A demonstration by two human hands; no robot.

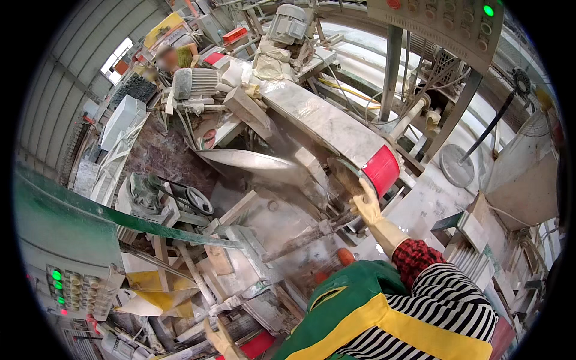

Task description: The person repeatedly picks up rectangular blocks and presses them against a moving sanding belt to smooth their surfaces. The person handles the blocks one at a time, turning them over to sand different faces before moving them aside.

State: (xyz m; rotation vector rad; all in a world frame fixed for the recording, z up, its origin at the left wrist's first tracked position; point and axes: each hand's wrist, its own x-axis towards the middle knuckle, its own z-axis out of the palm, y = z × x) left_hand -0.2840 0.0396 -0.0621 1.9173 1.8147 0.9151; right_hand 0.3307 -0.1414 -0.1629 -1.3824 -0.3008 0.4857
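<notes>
My right hand (369, 207), in a cream rubber glove, reaches out with its fingers stretched beside the red end cover (381, 170) of a long, pale machine housing (327, 117). Its fingertips are close to the cover's lower edge; whether they touch is hard to tell. Nothing shows in its grasp. Low in the view, my left hand (221, 339), gloved alike, has its fingers apart beside another red panel (258, 344). The frame's rim cuts off part of that hand. A pale, slab-like piece (255, 163) slants through the machinery left of the housing.
A control panel with lit green buttons (75, 291) stands at lower left, another panel (441, 21) hangs at upper right. A handwheel (199, 201), motors (198, 83) and a black-stemmed fan (459, 165) surround the machine. Another person (180, 57) is far off at upper left.
</notes>
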